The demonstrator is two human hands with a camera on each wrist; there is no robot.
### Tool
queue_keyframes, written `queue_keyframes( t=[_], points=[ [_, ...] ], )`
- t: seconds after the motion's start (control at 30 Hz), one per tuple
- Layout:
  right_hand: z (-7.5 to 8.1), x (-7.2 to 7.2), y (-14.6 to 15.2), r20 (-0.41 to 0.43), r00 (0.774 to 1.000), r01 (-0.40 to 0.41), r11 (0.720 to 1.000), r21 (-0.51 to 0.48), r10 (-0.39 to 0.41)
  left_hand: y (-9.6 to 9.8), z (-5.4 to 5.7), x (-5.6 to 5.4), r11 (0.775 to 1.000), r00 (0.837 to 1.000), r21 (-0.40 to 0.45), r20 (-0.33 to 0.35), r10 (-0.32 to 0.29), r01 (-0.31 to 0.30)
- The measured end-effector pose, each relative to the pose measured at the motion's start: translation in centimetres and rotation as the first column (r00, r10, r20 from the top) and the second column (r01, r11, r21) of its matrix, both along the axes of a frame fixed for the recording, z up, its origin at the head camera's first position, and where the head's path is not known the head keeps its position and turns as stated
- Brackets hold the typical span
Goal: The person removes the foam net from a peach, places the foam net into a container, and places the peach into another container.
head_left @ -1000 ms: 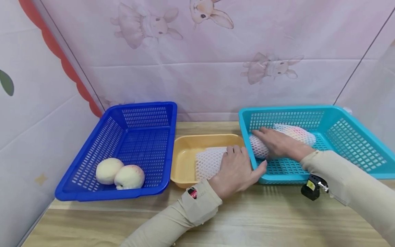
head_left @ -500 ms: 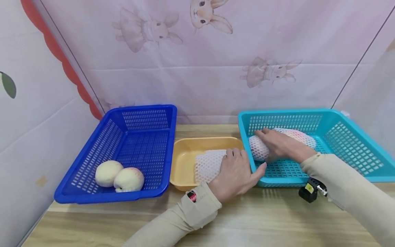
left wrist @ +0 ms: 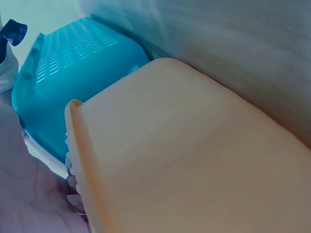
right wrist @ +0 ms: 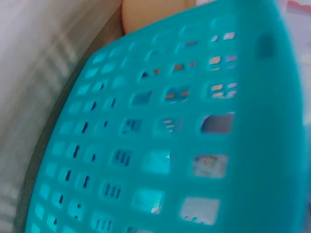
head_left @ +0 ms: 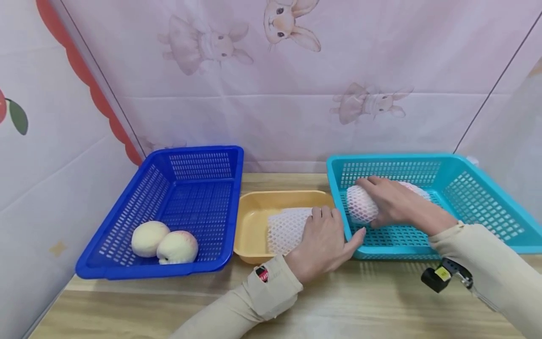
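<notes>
Inside the teal basket (head_left: 345, 235), my right hand (head_left: 394, 202) grips a peach-sized round fruit in a white foam net (head_left: 361, 205), near the left wall. A second netted fruit (head_left: 417, 189), pinkish through its net, lies behind that hand and is partly covered. My left hand (head_left: 323, 238) rests over white foam net sleeves (head_left: 285, 230) in the yellow tray (head_left: 251, 235), thumb toward the teal rim. From the left wrist, the tray's outer wall (left wrist: 184, 145) hides most of that hand's fingers. The teal basket's slotted wall (right wrist: 170, 141) blocks the right hand in the right wrist view.
On the left stands a blue basket (head_left: 228, 235) with two bare pale peaches (head_left: 149, 238) (head_left: 178, 246) in its front part. The tray sits between both baskets on a wooden table (head_left: 364, 301). A rabbit-print wall covering (head_left: 288, 127) rises right behind them.
My right hand has shifted slightly right with the netted fruit, away from the basket's left wall, and covers more of the second fruit. The left hand stays over the net sleeves.
</notes>
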State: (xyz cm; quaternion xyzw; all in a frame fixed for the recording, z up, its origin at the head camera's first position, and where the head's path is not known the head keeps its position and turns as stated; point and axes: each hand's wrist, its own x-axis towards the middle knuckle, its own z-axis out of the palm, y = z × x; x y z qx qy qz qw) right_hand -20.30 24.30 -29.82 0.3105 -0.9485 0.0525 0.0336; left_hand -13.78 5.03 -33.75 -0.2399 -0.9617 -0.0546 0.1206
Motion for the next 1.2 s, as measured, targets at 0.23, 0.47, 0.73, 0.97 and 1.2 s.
queue_keyframes(
  t=[0.23,0.47,0.73,0.97,1.2],
  points=[
    [0.9,1.6,0.2,-0.065,0.998,-0.013,1.000,-0.021,0.011,-0.2,-0.5,0.4,0.999,0.993,-0.018,-0.114,-0.039,0.037],
    [1.6,2.8,0.2,-0.108,0.994,-0.002,1.000,-0.022,0.000,-0.9,0.0,1.1,0.998,0.991,0.014,-0.119,-0.062,0.064],
    [2.5,4.2,0.1,-0.129,0.991,0.011,0.998,-0.056,-0.018,-2.6,1.4,2.1,0.996,0.996,0.067,-0.059,-0.061,0.065],
    [3.1,5.6,-0.6,-0.182,0.983,-0.017,0.997,-0.076,0.003,-4.8,2.5,3.6,0.995,0.999,0.099,-0.001,-0.033,0.033],
    [3.8,7.0,-2.0,-0.237,0.970,-0.085,0.992,-0.092,0.061,-6.7,3.4,4.8,0.994,0.996,0.088,-0.068,-0.058,0.064]
  ],
)
